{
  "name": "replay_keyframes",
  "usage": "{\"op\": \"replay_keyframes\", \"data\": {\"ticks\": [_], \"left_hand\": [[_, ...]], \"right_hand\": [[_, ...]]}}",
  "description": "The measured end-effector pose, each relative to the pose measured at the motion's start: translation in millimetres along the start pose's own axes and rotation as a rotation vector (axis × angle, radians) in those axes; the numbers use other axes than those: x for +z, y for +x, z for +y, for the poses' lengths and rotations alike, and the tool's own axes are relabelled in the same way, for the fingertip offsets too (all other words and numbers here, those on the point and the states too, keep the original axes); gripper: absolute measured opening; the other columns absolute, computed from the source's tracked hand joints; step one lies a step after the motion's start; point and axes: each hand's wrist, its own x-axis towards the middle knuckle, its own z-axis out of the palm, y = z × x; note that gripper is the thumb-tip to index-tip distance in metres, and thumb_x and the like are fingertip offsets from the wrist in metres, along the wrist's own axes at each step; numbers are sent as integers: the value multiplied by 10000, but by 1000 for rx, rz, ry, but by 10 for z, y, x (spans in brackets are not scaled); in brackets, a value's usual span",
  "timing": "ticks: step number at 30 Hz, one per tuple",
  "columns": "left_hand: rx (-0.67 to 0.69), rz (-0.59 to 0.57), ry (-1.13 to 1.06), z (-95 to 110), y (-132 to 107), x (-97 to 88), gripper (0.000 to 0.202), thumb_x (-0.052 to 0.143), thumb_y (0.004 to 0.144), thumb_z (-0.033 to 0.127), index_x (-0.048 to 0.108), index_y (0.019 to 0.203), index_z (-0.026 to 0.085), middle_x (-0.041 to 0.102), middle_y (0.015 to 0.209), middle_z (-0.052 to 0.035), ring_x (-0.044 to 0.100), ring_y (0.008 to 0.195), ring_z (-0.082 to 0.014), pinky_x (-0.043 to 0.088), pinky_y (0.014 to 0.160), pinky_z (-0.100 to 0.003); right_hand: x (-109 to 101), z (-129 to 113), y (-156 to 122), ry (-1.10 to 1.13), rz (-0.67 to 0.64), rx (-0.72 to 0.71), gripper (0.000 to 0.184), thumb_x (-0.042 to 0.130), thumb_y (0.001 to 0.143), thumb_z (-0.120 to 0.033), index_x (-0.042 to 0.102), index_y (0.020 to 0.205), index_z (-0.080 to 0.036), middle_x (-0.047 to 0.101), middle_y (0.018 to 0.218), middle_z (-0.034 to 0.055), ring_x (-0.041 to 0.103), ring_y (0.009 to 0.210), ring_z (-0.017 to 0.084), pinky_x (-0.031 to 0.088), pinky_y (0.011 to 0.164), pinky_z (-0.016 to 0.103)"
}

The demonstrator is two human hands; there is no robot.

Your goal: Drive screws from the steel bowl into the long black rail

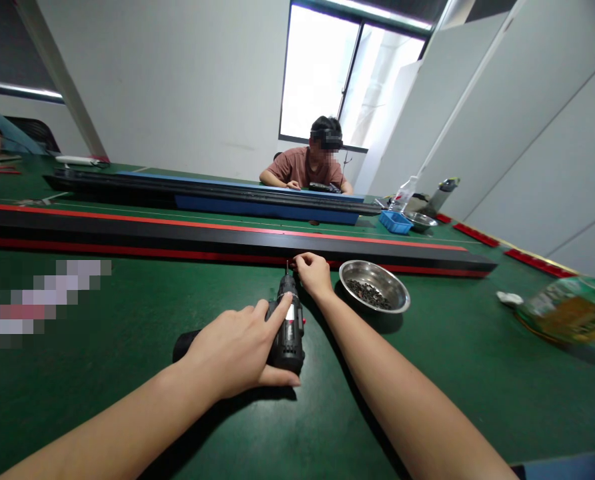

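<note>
My left hand (240,340) is wrapped round a black cordless drill (288,333), which lies on its side with its bit pointing away from me. Just right of the bit tip, my right hand (313,272) has its fingers pinched at the near side of a long black bar with red stripes (217,243). Whatever is between those fingertips is too small to make out. A steel bowl (402,293) with many small dark screws (367,293) in it stands close to the right of my right hand.
Behind the striped bar lie long dark strips with a blue piece (267,208). A co-worker (307,163) sits across the green table (452,373). Toward the back right are a blue basket (396,223), another metal bowl (420,221) and bottles. A green-and-orange plastic package (572,310) lies at the right.
</note>
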Motion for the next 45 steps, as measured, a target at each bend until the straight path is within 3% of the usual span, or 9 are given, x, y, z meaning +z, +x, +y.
{"op": "replay_keyframes", "data": {"ticks": [15, 21, 24, 28, 34, 39, 45], "left_hand": [[8, -3, 5, -5, 7, 11, 1183, 441, 757, 903, 158, 1626, 152, 660, 1180, -189, 709, 940, -371, 579, 765, -456], [-8, 0, 22, 2, 5, 8, 1154, 449, 763, 896, 161, 1629, 189, 662, 1165, -179, 715, 872, -351, 570, 714, -424], [-13, -7, 15, 11, -20, -12, 1129, 464, 784, 870, 149, 1631, 193, 655, 1148, -170, 709, 874, -344, 565, 720, -420], [4, -23, -12, 25, -75, -53, 1124, 477, 797, 848, 116, 1635, 192, 644, 1137, -163, 699, 885, -349, 564, 731, -447], [7, -41, -43, 28, -106, -76, 1094, 480, 815, 822, 108, 1636, 201, 640, 1137, -164, 696, 872, -344, 568, 723, -445], [3, -40, -46, 25, -110, -66, 1102, 489, 807, 825, 97, 1636, 213, 640, 1141, -159, 698, 872, -338, 571, 739, -439], [-3, -47, -28, 25, -123, -63, 1086, 467, 819, 826, 86, 1638, 222, 639, 1177, -177, 706, 877, -351, 576, 747, -459]], "right_hand": [[24, 26, 6, -8, -14, -29, 225, 577, 890, -280, 793, 890, -214, 789, 898, 48, 726, 862, 201, 522, 799, 264], [-46, -150, -94, -64, 15, -99, 228, 573, 897, -261, 796, 915, -218, 792, 927, 50, 722, 864, 193, 504, 822, 258], [-230, -350, -81, -109, 32, -148, 230, 579, 901, -291, 791, 885, -202, 785, 877, 55, 712, 820, 193, 491, 791, 257], [-719, -539, 10, -157, -28, -167, 325, 541, 939, -361, 781, 857, -159, 775, 834, 73, 698, 778, 194, 469, 725, 247], [-1445, -264, -38, -533, -18, 88, 309, 593, 909, -385, 794, 836, -162, 774, 889, 148, 708, 882, 265, 449, 727, 273], [-1588, 24, -96, -484, -140, 235, 337, 573, 918, -415, 800, 933, -166, 771, 894, 132, 710, 792, 244, 447, 663, 278], [-1570, 41, -151, -640, -203, 302, 335, 552, 919, -384, 790, 946, -151, 733, 760, 138, 685, 699, 234, 450, 637, 285]]}}
